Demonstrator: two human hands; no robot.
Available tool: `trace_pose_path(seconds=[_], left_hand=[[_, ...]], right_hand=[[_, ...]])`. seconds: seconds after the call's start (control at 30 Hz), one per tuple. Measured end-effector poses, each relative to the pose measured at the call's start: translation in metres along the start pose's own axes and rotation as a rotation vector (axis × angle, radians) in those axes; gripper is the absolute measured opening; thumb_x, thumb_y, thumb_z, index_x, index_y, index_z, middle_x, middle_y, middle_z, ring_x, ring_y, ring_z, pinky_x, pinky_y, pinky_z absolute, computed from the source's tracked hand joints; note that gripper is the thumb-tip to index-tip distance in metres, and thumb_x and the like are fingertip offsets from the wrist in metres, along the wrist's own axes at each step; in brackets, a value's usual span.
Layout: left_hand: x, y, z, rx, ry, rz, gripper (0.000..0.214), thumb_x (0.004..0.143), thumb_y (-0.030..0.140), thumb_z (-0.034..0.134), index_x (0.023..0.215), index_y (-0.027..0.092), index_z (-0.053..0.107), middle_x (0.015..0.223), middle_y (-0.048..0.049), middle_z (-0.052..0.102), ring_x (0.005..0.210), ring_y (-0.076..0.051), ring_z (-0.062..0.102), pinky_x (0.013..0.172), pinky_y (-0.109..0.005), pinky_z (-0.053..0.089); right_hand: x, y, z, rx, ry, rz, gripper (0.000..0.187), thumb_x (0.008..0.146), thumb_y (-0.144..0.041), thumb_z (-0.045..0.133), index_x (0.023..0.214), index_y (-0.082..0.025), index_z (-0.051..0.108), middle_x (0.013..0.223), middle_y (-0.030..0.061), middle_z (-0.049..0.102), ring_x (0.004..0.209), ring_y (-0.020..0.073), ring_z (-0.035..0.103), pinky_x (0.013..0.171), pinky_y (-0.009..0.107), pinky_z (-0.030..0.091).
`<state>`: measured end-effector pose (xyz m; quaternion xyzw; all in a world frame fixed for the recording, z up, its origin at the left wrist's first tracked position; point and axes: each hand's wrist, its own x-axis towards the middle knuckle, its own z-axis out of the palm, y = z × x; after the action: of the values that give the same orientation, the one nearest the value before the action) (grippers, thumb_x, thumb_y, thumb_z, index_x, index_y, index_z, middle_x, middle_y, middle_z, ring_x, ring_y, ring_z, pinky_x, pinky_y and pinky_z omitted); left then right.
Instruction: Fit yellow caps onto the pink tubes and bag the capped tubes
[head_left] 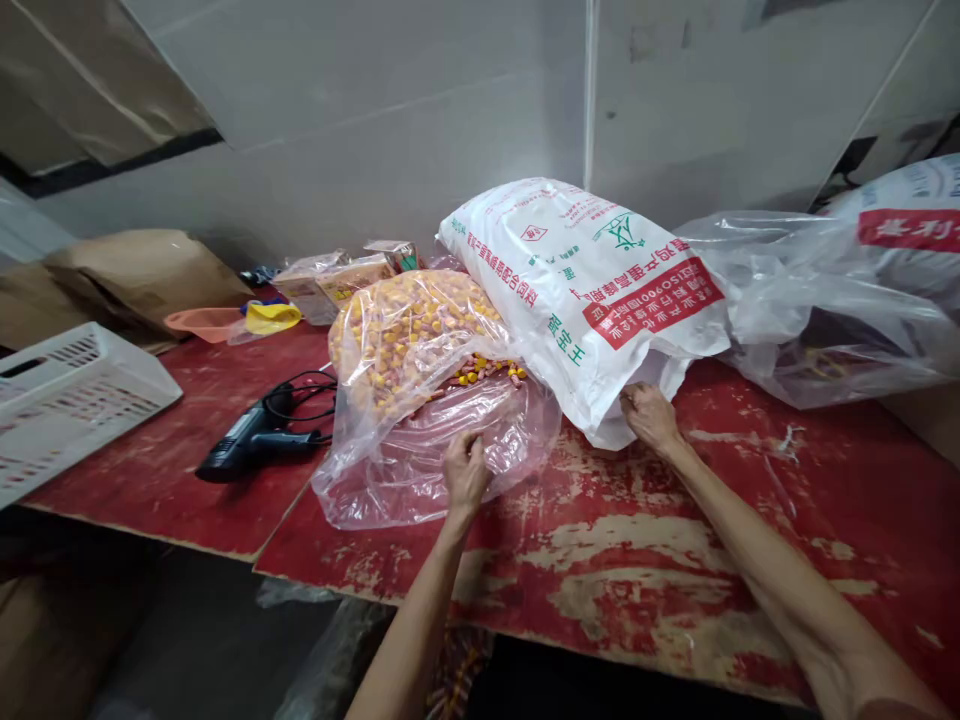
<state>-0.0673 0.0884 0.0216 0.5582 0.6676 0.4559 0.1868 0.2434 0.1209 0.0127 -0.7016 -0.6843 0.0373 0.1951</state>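
Observation:
A clear plastic bag (420,480) lies open toward me on the red table, filled at its far end with small yellow and pink pieces (412,330) whose kind I cannot make out. My left hand (466,472) is closed on the film at the bag's near edge. To the right rests a bulging white woven sack (540,250) with red and green print, its mouth facing me. Fingers of my right hand (651,415) pinch the rim of that mouth. What is inside the sack is hidden.
A dark heat gun (255,435) with a coiled cord lies left of the bag. Beyond it are a white plastic basket (75,400), wrapped boxes (337,280) and brown paper bags (142,275). Clear plastic bags (817,310) and another sack (911,225) stand right. The worn red table (637,560) ends near me.

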Motion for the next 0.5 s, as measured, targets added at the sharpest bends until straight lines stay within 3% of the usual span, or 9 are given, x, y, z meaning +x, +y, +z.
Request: trace_pose_path(seconds=[0.1,0.27,0.4,0.5], left_hand=[[0.055,0.009,0.044,0.090,-0.041,0.056,0.023,0.079,0.015,0.044,0.084,0.016,0.066,0.091,-0.0077,0.066,0.087,-0.019,0.061,0.080,-0.031,0.047],[0.119,0.016,0.100,0.138,-0.070,0.052,0.022,0.078,0.011,0.046,0.079,0.017,0.067,0.095,-0.0104,0.066,0.098,-0.022,0.057,0.089,-0.033,0.042],[0.145,0.017,0.123,0.138,-0.112,-0.039,0.016,0.076,0.017,0.051,0.068,0.018,0.065,0.082,-0.0105,0.067,0.093,-0.023,0.059,0.082,-0.032,0.042],[0.146,0.015,0.126,0.124,-0.147,-0.113,0.014,0.075,0.023,0.055,0.066,0.017,0.063,0.070,-0.0086,0.066,0.085,-0.022,0.060,0.074,-0.029,0.042]], right_hand=[[0.024,0.001,0.019,-0.057,-0.093,-0.126,0.031,0.083,-0.018,0.050,0.110,-0.017,0.065,0.115,0.0133,0.061,0.109,0.0297,0.047,0.085,0.038,0.037],[0.020,-0.002,0.041,-0.161,-0.094,-0.144,0.025,0.086,-0.018,0.047,0.102,-0.011,0.065,0.106,0.0198,0.060,0.102,0.0322,0.048,0.081,0.041,0.033],[0.012,0.002,0.048,-0.238,-0.023,-0.132,0.026,0.088,-0.024,0.046,0.099,-0.009,0.064,0.099,0.0175,0.060,0.096,0.0306,0.049,0.080,0.039,0.032],[0.011,0.003,0.050,-0.234,0.000,-0.142,0.025,0.088,-0.025,0.046,0.098,-0.009,0.063,0.098,0.0165,0.060,0.096,0.0302,0.049,0.079,0.039,0.031]])
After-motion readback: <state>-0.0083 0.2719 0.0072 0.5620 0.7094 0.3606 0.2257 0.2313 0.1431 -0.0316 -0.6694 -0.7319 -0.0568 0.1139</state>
